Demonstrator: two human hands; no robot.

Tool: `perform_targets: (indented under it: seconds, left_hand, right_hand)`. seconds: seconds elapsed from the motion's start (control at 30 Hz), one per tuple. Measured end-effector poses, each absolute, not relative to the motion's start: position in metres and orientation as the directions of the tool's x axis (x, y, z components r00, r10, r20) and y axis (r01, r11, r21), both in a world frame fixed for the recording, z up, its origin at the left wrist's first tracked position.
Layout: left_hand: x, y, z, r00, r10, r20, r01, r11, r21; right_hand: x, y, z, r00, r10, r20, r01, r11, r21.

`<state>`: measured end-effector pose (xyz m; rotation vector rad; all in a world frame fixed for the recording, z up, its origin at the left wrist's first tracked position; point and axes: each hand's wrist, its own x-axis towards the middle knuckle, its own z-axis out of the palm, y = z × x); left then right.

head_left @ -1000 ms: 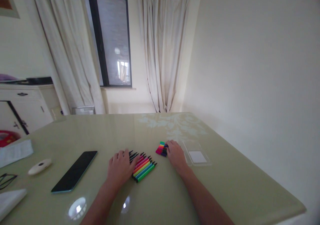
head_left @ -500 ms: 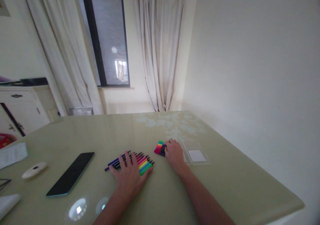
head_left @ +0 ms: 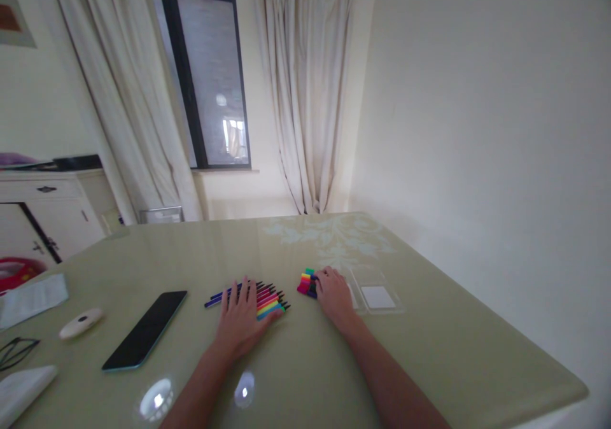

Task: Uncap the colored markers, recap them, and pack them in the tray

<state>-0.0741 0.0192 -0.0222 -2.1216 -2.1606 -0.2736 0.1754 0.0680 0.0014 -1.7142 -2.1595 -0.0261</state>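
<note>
My left hand [head_left: 238,321] lies palm down with fingers spread across a row of uncapped felt-tip pens [head_left: 268,306]. Dark, pink, yellow, blue and green barrels show around it, tips pointing up and to the right; the palm hides part of the row. To the right, my right hand [head_left: 334,294] is closed at a small cluster of coloured pen caps [head_left: 304,284], its fingers bent against the right side. Some of the caps are hidden under the fingers. Just beyond that hand lies an open clear plastic case [head_left: 378,296] with a white insert.
On the left of the glossy table [head_left: 191,251] lie a black phone [head_left: 146,330], a white oval device [head_left: 81,324], glasses [head_left: 18,351], a white object [head_left: 26,387] and a pale cloth [head_left: 35,298]. A wall runs along the right.
My left hand has shifted slightly up and left over the pens, its fingers now closer together. The right hand stays at the caps. The view has turned a little left.
</note>
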Motion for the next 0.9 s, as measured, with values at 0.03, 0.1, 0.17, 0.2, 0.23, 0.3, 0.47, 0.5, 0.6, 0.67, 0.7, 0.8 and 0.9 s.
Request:
perform_targets:
  seconds: [0.03,0.1,0.17,0.2,0.23,0.3,0.47,0.5,0.6,0.67,0.7,0.8,0.9]
  left_hand:
    - [-0.080,0.022,-0.023,-0.065,0.974,0.218,0.997,0.052,0.064]
    - [-0.093,0.027,-0.025,-0.196,0.947,0.255,0.980,0.178,0.090]
    - [-0.105,0.033,-0.031,-0.297,0.919,0.259,0.954,0.271,0.131]
    - [-0.109,0.036,-0.035,-0.303,0.920,0.249,0.950,0.273,0.149]
    - [-0.113,0.039,-0.039,-0.283,0.929,0.238,0.954,0.248,0.166]
    - [-0.116,0.044,-0.047,-0.204,0.954,0.220,0.966,0.160,0.205]
    - [-0.110,0.051,-0.054,-0.139,0.962,0.233,0.946,0.060,0.317]
    - [-0.109,0.052,-0.054,-0.150,0.960,0.239,0.941,0.064,0.333]
    - [-0.107,0.053,-0.052,-0.155,0.955,0.253,0.924,0.049,0.379]
    - [-0.106,0.053,-0.049,-0.133,0.958,0.256,0.918,0.021,0.396]
    - [-0.105,0.053,-0.046,-0.125,0.960,0.252,0.917,0.015,0.398]
    - [-0.097,0.049,-0.036,-0.144,0.965,0.218,0.925,0.052,0.377]
    - [-0.082,0.037,-0.025,-0.160,0.971,0.180,0.946,0.098,0.310]
  right_hand:
    - [0.176,0.068,0.001,-0.174,0.934,0.311,0.942,0.251,-0.225]
    - [0.176,0.068,-0.001,-0.167,0.935,0.313,0.941,0.246,-0.234]
    - [0.176,0.067,-0.002,-0.169,0.935,0.313,0.937,0.251,-0.244]
    - [0.176,0.067,-0.002,-0.170,0.934,0.313,0.935,0.253,-0.249]
    - [0.176,0.067,-0.003,-0.170,0.934,0.313,0.933,0.255,-0.252]
    - [0.175,0.067,-0.003,-0.170,0.935,0.312,0.933,0.255,-0.254]
    - [0.174,0.067,-0.004,-0.168,0.936,0.309,0.929,0.256,-0.269]
    - [0.174,0.068,-0.004,-0.166,0.937,0.309,0.929,0.254,-0.271]
    - [0.174,0.068,-0.004,-0.161,0.940,0.302,0.934,0.244,-0.262]
    - [0.174,0.069,-0.005,-0.161,0.940,0.300,0.935,0.243,-0.257]
    - [0.174,0.069,-0.005,-0.161,0.940,0.302,0.935,0.243,-0.258]
    - [0.174,0.068,-0.004,-0.153,0.940,0.304,0.936,0.237,-0.261]
    - [0.174,0.068,-0.003,-0.141,0.946,0.291,0.942,0.219,-0.255]
